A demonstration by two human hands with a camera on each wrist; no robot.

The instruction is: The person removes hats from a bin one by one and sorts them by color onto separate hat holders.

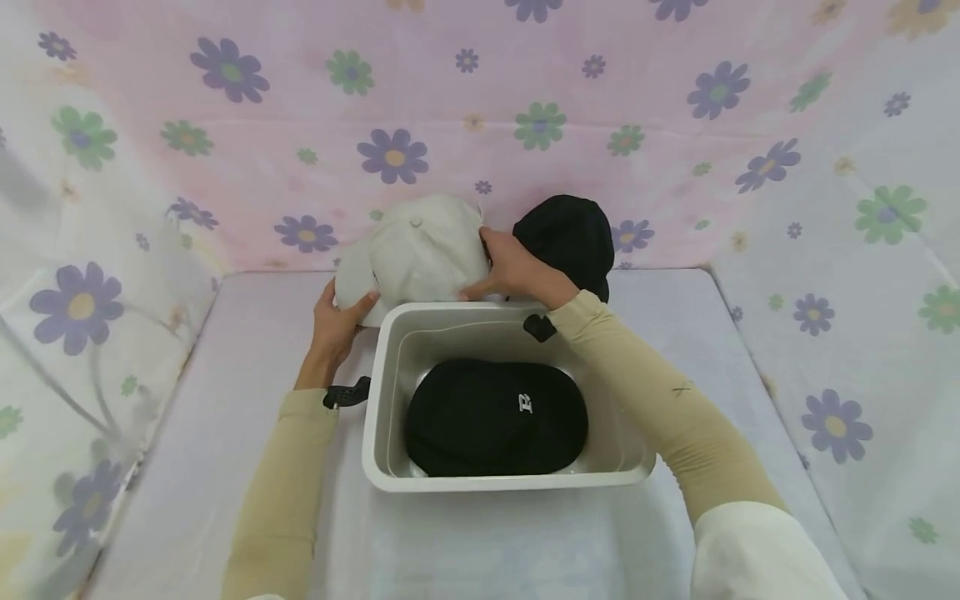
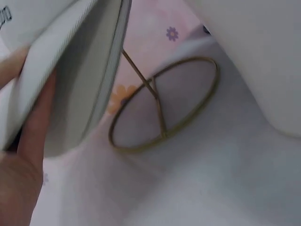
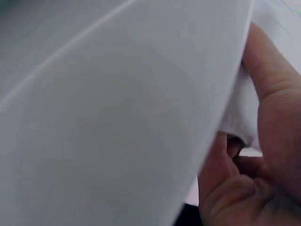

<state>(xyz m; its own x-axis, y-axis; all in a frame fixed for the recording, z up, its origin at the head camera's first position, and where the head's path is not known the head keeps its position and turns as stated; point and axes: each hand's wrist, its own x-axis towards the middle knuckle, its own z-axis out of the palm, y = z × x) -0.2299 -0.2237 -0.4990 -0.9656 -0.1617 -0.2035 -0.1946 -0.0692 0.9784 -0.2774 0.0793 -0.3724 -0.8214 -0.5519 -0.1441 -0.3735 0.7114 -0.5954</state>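
Note:
A white cap is beyond the bin, its brim toward the left. My left hand pinches that brim, thumb on one face and fingers on the other; the left wrist view shows the brim between them. On the cap's right side, my right hand grips the edge between thumb and fingers, as the right wrist view also shows. Under the cap stands a brass-coloured wire stand with a ring base. In the bin lies a black cap with a white letter on its front.
A second black cap sits just right of my right hand, near the back wall. My right forearm crosses the bin's right rim. Flowered cloth hangs behind and at both sides of the pale table.

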